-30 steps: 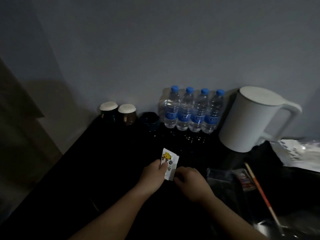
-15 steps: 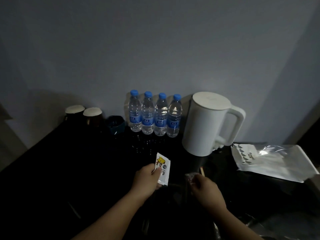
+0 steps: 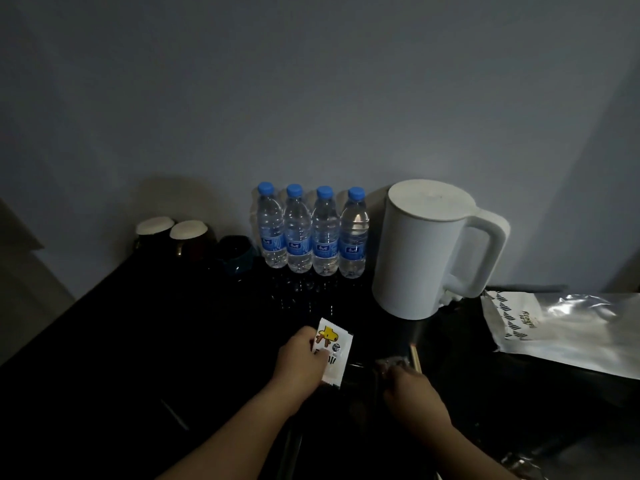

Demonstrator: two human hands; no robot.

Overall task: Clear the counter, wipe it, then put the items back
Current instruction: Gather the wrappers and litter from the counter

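The left hand [image 3: 301, 358] pinches a white sachet [image 3: 334, 351] just above the black counter [image 3: 138, 341], at 6 o'clock from the four blue-capped water bottles [image 3: 311, 233]. Its long axis runs nearly 12 to 6 o'clock, top edge toward the bottles, with a yellow cartoon figure on its face and print too small to read. The right hand [image 3: 412, 386], at 3 o'clock from the sachet, curls its fingers on a crinkled clear wrapper [image 3: 391, 363]; the bottles' blue labels are illegible.
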